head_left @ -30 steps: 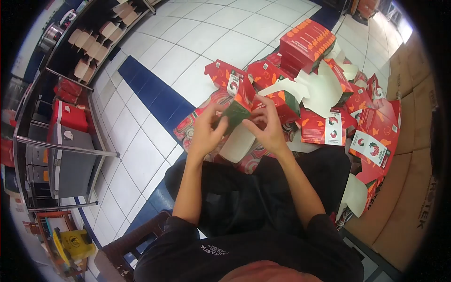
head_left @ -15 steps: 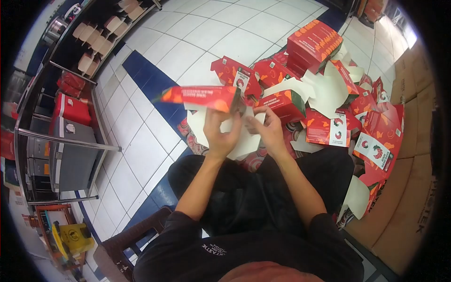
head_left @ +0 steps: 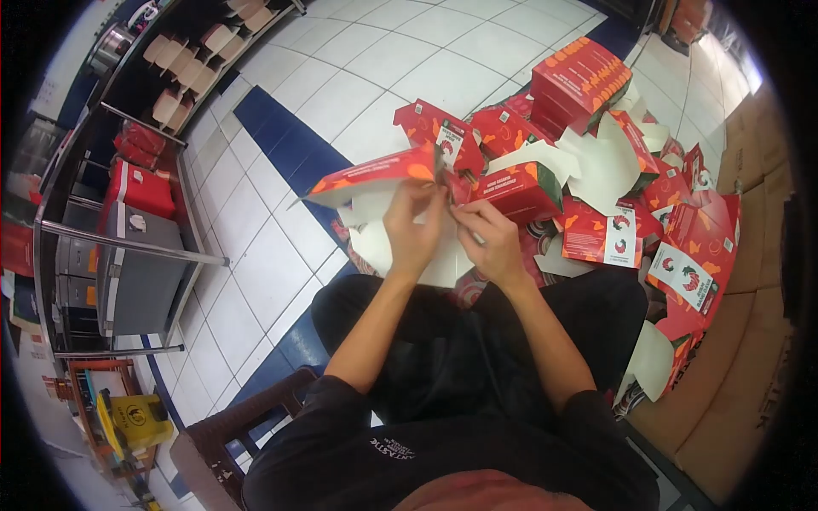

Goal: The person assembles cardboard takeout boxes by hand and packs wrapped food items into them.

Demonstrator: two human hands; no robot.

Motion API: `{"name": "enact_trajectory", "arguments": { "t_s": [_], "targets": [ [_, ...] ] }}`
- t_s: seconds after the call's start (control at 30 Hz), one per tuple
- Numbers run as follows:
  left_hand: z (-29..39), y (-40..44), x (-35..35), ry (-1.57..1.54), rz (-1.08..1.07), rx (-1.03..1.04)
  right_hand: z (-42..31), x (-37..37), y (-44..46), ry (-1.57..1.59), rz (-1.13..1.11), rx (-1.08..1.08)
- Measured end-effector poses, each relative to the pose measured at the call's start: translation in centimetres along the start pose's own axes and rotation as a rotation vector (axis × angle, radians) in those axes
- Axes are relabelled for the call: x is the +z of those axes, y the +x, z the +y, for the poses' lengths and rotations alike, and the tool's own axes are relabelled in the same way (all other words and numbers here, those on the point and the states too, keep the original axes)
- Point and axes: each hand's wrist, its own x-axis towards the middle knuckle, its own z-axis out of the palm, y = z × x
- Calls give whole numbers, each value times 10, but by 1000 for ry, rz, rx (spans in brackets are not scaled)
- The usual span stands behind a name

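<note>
A partly folded red carton [head_left: 375, 172] with a pale inner side is held over my lap, one red panel tilted out to the left. My left hand [head_left: 415, 223] pinches its edge near the middle. Close beside it, my right hand [head_left: 492, 238] has its fingers closed on the carton's right edge, fingertips nearly touching those of the left. Just right of the hands lies another red box [head_left: 517, 192] with its white flap raised. The spot between the fingertips is too small to make out.
Stacked red boxes [head_left: 579, 83] stand at the back of a patterned cloth, with loose red cartons [head_left: 692, 264] on the right. Brown cardboard boxes [head_left: 724, 341] line the right side. A metal rack [head_left: 136, 243] holding grey and red containers is at left.
The held carton went from a compact shape between my hands to having a red panel swung out left. Both hands have come closer together at its edge.
</note>
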Motion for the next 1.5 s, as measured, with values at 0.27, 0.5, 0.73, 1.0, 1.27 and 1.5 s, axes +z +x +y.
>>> {"name": "enact_trajectory", "arguments": {
  "t_s": [0.27,0.5,0.73,1.0,1.27,1.5],
  "targets": [
    [-5,-2,8,-256,-188,-292,5,-1,3,170,-23,205],
    [11,2,0,-165,-454,-202,22,-8,9,582,-143,414],
    [11,15,-9,-541,-51,-371,2,-23,16,283,-461,394],
    [-18,6,-13,558,-599,159,7,-24,16,494,-26,415],
    [-21,7,-29,-441,-322,-520,2,-14,11,41,-157,49],
    [-5,17,-20,-396,-40,-640,19,8,1,331,80,382]
  ]
}}
